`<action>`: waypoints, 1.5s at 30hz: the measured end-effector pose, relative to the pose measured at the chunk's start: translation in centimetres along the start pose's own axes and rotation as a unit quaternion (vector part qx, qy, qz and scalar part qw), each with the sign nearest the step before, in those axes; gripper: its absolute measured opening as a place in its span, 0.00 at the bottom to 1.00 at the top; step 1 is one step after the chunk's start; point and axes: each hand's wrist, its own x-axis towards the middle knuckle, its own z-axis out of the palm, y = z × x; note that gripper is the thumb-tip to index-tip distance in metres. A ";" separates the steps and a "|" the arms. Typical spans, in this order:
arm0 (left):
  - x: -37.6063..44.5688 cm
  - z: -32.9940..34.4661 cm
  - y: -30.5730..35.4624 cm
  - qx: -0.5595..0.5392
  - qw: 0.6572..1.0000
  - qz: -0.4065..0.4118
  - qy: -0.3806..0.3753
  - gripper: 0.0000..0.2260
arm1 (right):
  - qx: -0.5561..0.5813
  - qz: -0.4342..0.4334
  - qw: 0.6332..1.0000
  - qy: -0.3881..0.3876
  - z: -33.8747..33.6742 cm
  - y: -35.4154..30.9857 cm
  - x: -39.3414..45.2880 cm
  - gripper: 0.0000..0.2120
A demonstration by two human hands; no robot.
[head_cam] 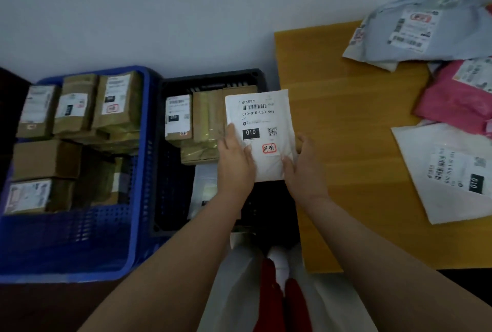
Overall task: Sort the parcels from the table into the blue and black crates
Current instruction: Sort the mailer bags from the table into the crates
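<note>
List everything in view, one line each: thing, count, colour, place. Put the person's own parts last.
blue crate: one, blue, far left.
black crate: one, black, between blue crate and table.
boxes in blue crate: at least six, brown cardboard with white labels.
boxes in black crate: several, brown, at its far end.
held parcel: one, white, label 010, above black crate.
table: one, yellow-orange, right.
grey mailer: one, table's far corner.
pink mailer: one, table's right edge.
white mailer: one, nearer on table.
left hand: gripping held parcel's left edge.
right hand: at its right edge.
</note>
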 end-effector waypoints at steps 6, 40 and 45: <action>0.5 -4.0 -5.1 -0.011 0.999 -0.043 0.024 0.23 | -0.066 -0.043 0.995 -0.057 5.4 -2.1 -0.4 0.26; 0.0 0.1 -20.1 0.133 0.936 -0.147 -0.291 0.21 | -0.256 0.121 0.914 -0.290 17.3 5.4 -1.7 0.24; -0.3 -2.7 -19.5 0.105 0.959 -0.141 -0.220 0.22 | -0.226 0.099 0.929 -0.274 17.3 3.1 -1.8 0.26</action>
